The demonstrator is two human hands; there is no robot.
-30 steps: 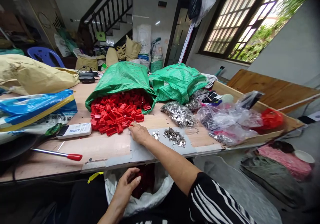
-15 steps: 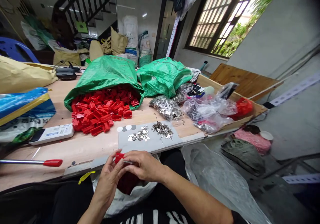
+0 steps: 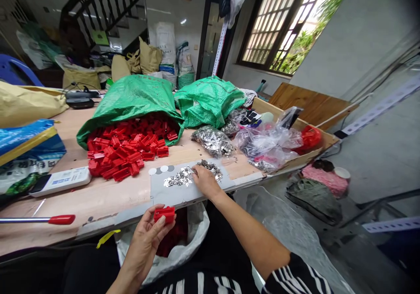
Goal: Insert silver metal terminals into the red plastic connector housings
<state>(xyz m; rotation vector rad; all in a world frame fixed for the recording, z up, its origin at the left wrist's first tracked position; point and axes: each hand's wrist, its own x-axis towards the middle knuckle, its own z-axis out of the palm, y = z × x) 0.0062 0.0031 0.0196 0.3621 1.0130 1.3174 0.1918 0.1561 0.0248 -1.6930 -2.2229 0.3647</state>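
Note:
My left hand [image 3: 149,237] holds a red plastic block [image 3: 164,215] between thumb and fingers, above an open white sack [image 3: 200,228] with red pieces inside. Out over the table edge, my right hand [image 3: 206,182] reaches to the grey sheet [image 3: 160,193], its fingertips closed between two heaps of small metal pieces. The shiny heap [image 3: 180,177] lies left of the fingers; the darker heap [image 3: 215,170] is partly covered by the hand. Whatever the fingertips pinch is too small to make out. Several round discs [image 3: 159,170] lie along the sheet's back left edge.
Red blocks [image 3: 121,149] spill from a green sack [image 3: 131,95]. Behind the sheet lies a plastic bag of metal pieces [image 3: 213,141]. At left are a white box-like device [image 3: 62,180] and a red-tipped lever [image 3: 61,219]. A wooden tray [image 3: 323,143] holds plastic bags at right.
My right hand has left the red block and moved forward to the metal heaps. My left hand keeps the block, now turned more to view. The camera view has shifted slightly.

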